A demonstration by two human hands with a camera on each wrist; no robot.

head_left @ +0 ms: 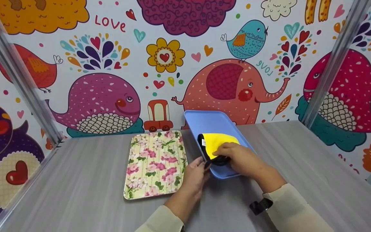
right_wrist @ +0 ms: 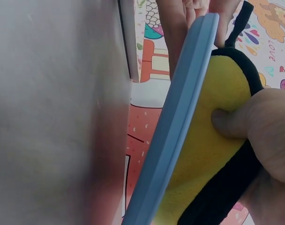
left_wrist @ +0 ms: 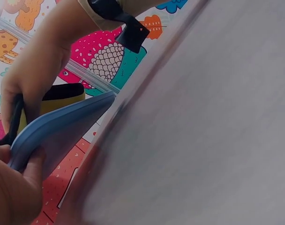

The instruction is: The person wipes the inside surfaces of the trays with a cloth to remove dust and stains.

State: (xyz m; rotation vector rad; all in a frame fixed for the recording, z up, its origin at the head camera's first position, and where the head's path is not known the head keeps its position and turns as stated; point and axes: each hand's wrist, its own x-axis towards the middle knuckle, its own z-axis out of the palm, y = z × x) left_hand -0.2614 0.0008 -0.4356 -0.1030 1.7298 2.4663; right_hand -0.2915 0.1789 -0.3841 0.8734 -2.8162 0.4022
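A blue tray is held tilted above the table, its far end by the printed wall. My left hand grips its left rim; in the left wrist view the thumb lies along the tray's underside. A yellow cloth with a black border lies folded against the tray's upper face. My right hand holds this cloth, and the right wrist view shows its thumb pressed into the yellow side. Some of the right fingers are hidden behind the cloth.
To the left of the blue tray, a floral-patterned tray lies flat on the grey table. A wall with cartoon animals stands behind the table, with metal posts at both sides.
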